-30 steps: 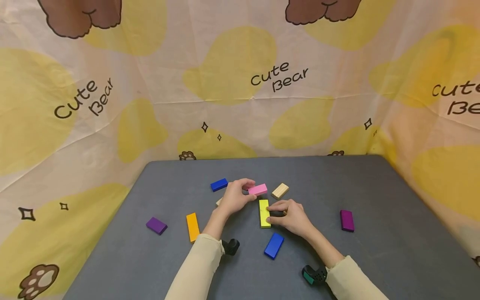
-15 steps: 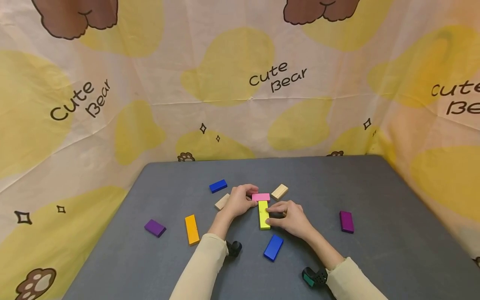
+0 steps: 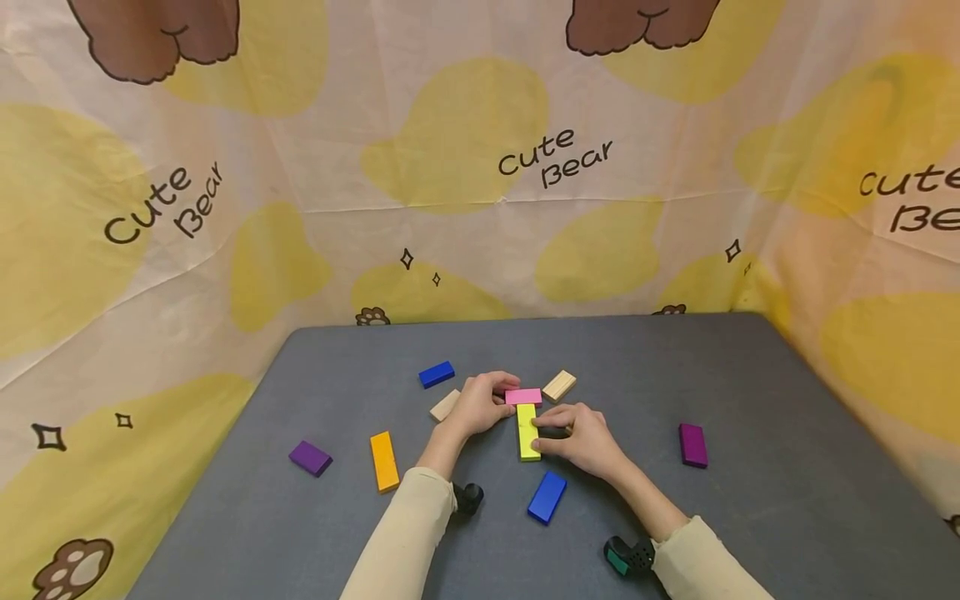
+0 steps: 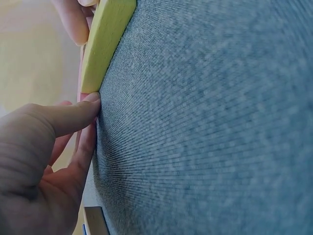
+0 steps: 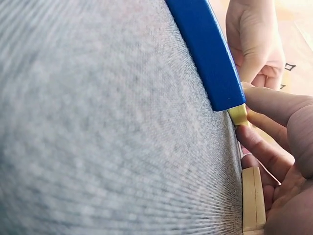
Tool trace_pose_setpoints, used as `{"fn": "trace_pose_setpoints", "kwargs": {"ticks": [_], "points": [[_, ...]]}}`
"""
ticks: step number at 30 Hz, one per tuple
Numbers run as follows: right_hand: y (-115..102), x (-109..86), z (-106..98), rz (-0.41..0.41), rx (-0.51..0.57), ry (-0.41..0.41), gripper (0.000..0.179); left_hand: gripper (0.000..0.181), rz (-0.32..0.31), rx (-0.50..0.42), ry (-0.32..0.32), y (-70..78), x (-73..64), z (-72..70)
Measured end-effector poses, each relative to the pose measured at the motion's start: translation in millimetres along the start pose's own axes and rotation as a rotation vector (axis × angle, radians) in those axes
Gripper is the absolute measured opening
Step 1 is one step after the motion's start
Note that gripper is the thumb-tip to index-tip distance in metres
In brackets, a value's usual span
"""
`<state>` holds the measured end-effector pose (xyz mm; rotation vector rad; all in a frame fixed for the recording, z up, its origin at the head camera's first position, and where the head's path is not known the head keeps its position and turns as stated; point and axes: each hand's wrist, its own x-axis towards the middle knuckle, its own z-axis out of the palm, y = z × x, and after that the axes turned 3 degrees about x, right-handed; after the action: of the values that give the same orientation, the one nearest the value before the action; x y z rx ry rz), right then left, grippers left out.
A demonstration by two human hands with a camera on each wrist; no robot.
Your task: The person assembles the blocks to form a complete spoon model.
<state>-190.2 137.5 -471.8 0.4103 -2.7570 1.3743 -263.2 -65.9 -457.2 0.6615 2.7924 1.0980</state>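
Note:
A pink block (image 3: pixel 525 397) lies crosswise against the far end of a lengthwise yellow block (image 3: pixel 528 442), and together they form a T on the grey table (image 3: pixel 630 358). My left hand (image 3: pixel 480 405) pinches the pink block's left end between thumb and fingers. In the left wrist view the thumb tip sits right at the corner of the yellow block (image 4: pixel 106 49). My right hand (image 3: pixel 583 437) grips the yellow block from its right side with thumb and fingers. The right wrist view shows only a small piece of the yellow block (image 5: pixel 238 115) behind a blue block (image 5: pixel 208 56).
Plain wooden blocks lie left (image 3: pixel 445 406) and right (image 3: pixel 559 385) of the T. Around it are a far blue block (image 3: pixel 437 374), a near blue block (image 3: pixel 547 497), an orange block (image 3: pixel 385 462), and purple blocks at left (image 3: pixel 311 458) and right (image 3: pixel 693 445).
My left hand has brought the pink block nearer and straightened it, from tilted and apart to flush against the yellow block's far end. The right hand stays at the yellow block.

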Motion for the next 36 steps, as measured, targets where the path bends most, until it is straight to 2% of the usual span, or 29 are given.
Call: {"fn": "trace_pose_setpoints", "kwargs": {"ticks": [13,19,24,31,36], "points": [[0,-0.9,1,-0.006,-0.001,-0.004,0.035,0.043,-0.005,0.006,-0.045,0.1,-0.9,-1.3],[-1,-1.1,1,-0.017,-0.004,0.002,0.035,0.050,0.037,0.034,-0.042,3.9,-5.9,-6.2],[-1,-1.5,1,-0.026,0.012,-0.009,0.035,0.045,0.024,0.023,-0.011,13.5,-26.4,-10.6],[3,-3.6,1,-0.047,0.006,0.007,0.034,0.061,0.024,-0.025,-0.077,22.0,-63.4,-1.9],[3,-1.6,3,-0.040,0.001,0.018,0.034,0.057,0.014,-0.037,-0.017,19.3,-74.9,6.2]]}}
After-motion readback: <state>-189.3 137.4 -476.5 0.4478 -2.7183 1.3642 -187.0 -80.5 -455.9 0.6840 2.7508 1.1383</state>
